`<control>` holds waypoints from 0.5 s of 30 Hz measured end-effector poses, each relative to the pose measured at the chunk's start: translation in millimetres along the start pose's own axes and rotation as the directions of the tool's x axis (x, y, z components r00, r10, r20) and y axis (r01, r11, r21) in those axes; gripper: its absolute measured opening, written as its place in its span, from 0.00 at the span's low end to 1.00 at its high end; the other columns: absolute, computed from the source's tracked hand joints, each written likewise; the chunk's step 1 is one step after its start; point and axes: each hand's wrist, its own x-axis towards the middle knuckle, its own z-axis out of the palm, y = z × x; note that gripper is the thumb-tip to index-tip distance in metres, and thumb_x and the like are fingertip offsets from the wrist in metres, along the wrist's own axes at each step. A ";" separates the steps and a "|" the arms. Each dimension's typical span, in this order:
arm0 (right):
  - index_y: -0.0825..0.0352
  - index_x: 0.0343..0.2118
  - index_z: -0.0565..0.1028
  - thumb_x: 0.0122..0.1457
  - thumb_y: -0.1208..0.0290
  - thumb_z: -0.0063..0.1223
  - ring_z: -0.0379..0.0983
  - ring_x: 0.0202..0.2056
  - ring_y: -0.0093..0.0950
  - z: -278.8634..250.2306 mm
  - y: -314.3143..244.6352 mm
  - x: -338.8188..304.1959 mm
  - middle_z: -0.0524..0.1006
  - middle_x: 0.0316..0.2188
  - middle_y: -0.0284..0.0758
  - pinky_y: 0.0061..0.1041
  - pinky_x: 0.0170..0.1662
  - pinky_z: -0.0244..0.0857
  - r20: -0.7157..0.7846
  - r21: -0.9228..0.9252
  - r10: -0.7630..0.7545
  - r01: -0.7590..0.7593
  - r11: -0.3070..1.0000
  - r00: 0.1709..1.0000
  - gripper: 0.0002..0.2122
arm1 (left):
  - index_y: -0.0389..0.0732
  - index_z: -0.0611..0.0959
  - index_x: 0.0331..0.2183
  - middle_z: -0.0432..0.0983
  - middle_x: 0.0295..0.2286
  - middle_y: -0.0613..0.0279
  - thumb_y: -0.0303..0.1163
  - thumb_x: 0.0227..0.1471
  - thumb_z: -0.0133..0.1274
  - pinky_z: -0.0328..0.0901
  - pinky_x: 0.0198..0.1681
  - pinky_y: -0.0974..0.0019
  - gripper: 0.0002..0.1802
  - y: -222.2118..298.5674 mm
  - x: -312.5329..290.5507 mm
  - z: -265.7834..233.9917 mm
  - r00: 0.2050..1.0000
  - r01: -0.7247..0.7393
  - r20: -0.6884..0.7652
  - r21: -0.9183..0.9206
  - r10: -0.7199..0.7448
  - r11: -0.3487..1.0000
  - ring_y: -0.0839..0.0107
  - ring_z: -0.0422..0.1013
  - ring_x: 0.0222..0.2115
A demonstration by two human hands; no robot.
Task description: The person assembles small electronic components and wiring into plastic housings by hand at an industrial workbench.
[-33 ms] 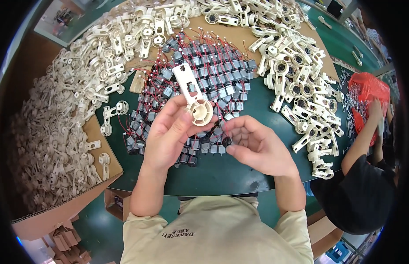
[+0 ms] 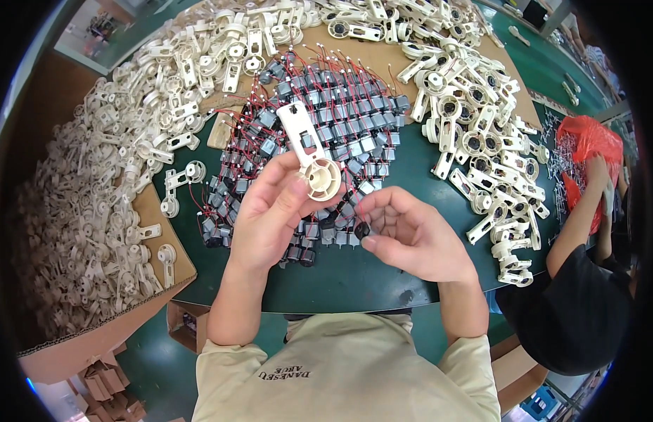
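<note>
In my left hand is a cream plastic housing, a long slotted arm with a round spoked ring at its lower end. Thumb and fingers pinch it near the ring, which faces up. My right hand is closed, thumb and fingertips on a small motor whose black end shows; a red wire runs up from it. The rest of that motor is partly hidden by the fingers. Both hands are above a spread of grey motors with red wires, and the two held parts are apart.
Cream housings are heaped in a cardboard box on the left and along the table's far side. More housings with black inserts lie right. A co-worker's arm reaches to a red plastic bag beside scattered screws. The green table's edge curves near me.
</note>
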 end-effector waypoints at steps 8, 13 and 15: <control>0.71 0.46 0.67 0.53 0.85 0.52 0.68 0.44 0.19 -4.3 -2.4 -1.8 0.72 0.41 0.33 0.20 0.46 0.66 0.087 -0.057 0.141 -0.136 0.989 0.986 0.17 | 0.31 0.68 0.52 0.71 0.47 0.48 0.30 0.60 0.44 0.66 0.49 0.60 0.21 -1.6 -2.0 2.1 0.991 0.005 0.131 0.002 -0.005 1.000 0.64 0.72 0.43; 0.71 0.45 0.66 0.54 0.80 0.53 0.72 0.40 0.20 -3.6 -0.9 -2.9 0.74 0.39 0.34 0.21 0.41 0.68 0.025 -0.015 0.026 -0.026 1.000 0.999 0.15 | 0.31 0.66 0.53 0.71 0.47 0.50 0.29 0.60 0.45 0.66 0.49 0.60 0.21 -5.4 -0.7 0.5 0.992 0.000 0.125 0.040 -0.005 0.999 0.65 0.70 0.45; 0.70 0.46 0.65 0.56 0.81 0.52 0.71 0.39 0.20 -5.7 -2.8 -4.2 0.73 0.40 0.34 0.21 0.40 0.68 0.022 0.068 0.022 -0.024 0.997 1.000 0.15 | 0.31 0.66 0.53 0.71 0.46 0.50 0.29 0.60 0.45 0.66 0.49 0.61 0.22 -5.6 0.1 0.2 0.994 0.009 0.110 0.048 -0.014 0.999 0.65 0.70 0.46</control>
